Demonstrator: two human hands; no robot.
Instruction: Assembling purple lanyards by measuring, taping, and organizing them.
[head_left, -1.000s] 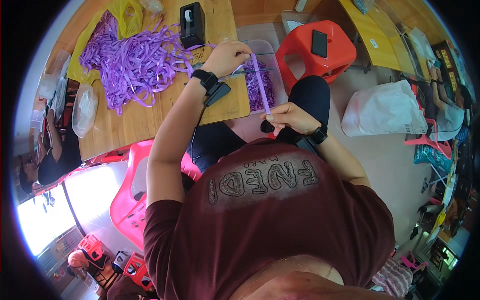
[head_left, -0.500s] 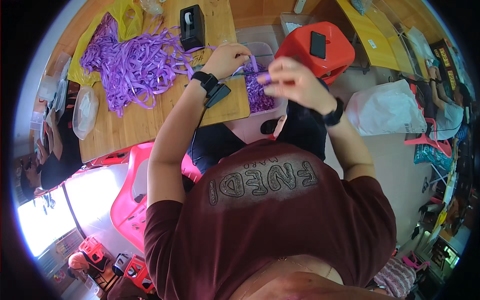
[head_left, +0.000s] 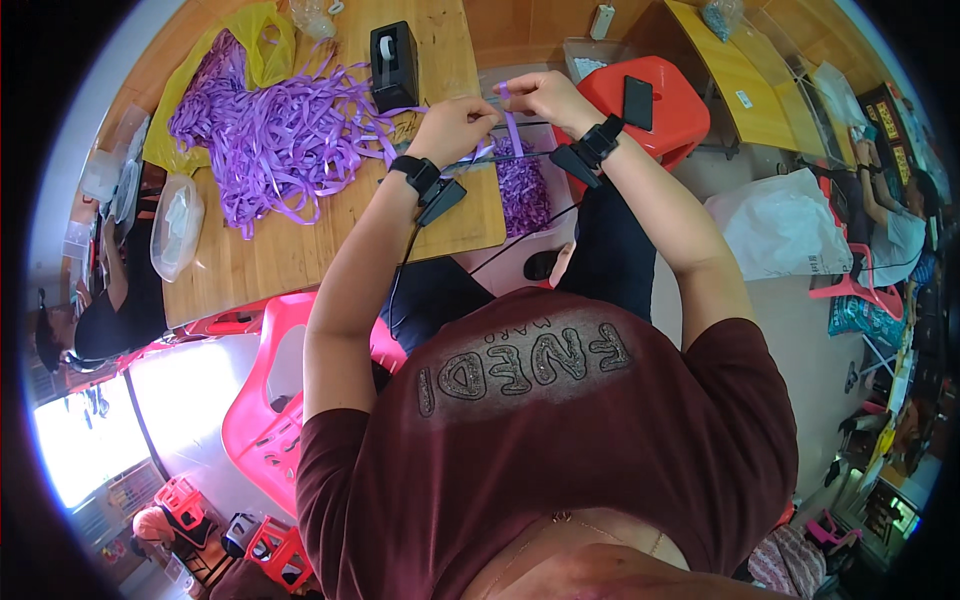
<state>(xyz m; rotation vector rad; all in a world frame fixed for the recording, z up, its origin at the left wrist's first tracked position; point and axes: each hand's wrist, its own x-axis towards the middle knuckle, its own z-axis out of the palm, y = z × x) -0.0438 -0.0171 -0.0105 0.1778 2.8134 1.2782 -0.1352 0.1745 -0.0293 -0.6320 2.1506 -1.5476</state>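
Observation:
Over the table's right edge, my left hand (head_left: 457,128) has its fingers pinched on a purple ribbon (head_left: 402,112), which trails back to a big tangled pile of purple ribbon (head_left: 285,140) on the table. Just right of it and slightly farther away, my right hand (head_left: 552,100) is closed with ribbon at its fingertips. A short length of ribbon hangs down between the two hands. Beneath them, beside the table, stands a clear plastic bin (head_left: 558,207) holding many purple ribbon pieces (head_left: 522,190). Both wrists wear black bands with small black devices.
A black tape dispenser (head_left: 394,75) stands on the wooden table (head_left: 340,240) behind my left hand. A yellow bag (head_left: 262,50) and a clear tub (head_left: 176,230) flank the pile. To the right are a red stool (head_left: 595,95) with a phone (head_left: 638,103) and a white sack (head_left: 775,228).
My right hand has moved away from me and left, from beside the bin up to near my left hand. My left hand has barely moved and still pinches the ribbon.

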